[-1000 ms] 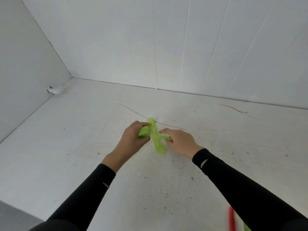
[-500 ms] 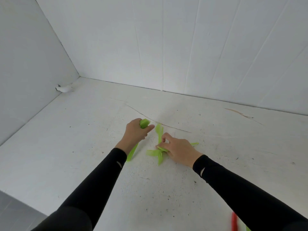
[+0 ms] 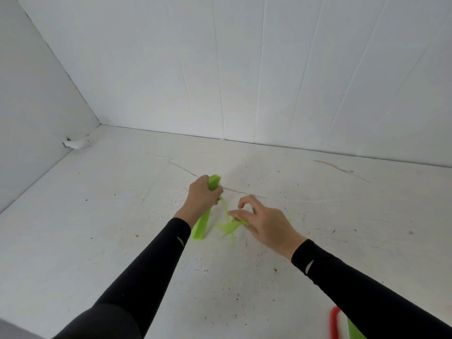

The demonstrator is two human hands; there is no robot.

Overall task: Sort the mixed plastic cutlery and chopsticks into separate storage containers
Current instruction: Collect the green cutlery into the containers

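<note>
On table (image 3: 122,216), left hand (image 3: 203,196) gripping one green cutlery bundle (image 3: 201,227), right hand (image 3: 266,223) half-open over loose green pieces (image 3: 228,227), count blurred

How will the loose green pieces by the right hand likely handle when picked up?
The loose green pieces look thin, so probably light and slightly bendy. Lying crossed on the white surface, they may slide or snag.

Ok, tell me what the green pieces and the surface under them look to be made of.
The green bundle in the left hand: likely thin plastic, bright even lime, smooth; blurred. The loose green pieces: same look, slightly translucent. The surface: white painted board, perhaps; matt, scuffed, scratched.
</note>
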